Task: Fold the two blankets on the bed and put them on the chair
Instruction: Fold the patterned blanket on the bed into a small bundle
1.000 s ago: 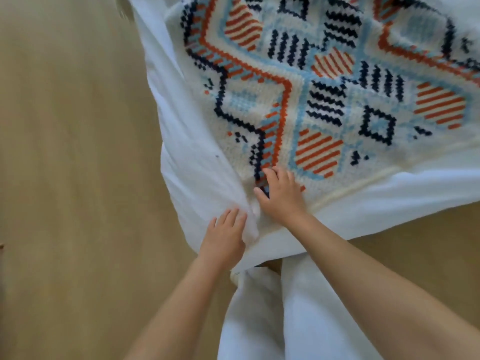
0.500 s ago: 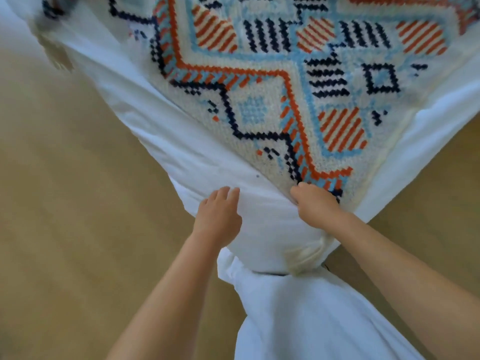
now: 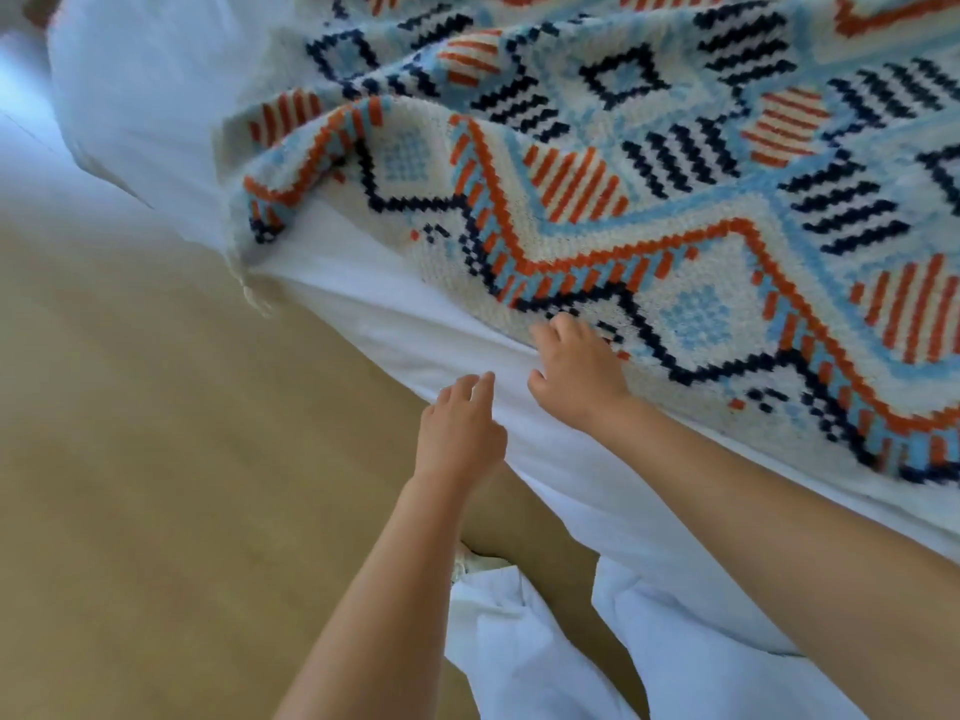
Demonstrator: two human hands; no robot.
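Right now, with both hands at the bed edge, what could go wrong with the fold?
1. The right hand sits where the cream knitted blanket with orange, navy and light-blue patterns meets the white bed sheet; its fingers could pinch both together.
2. The blanket's far corner is flipped over and bunched, so the fold may come out uneven.
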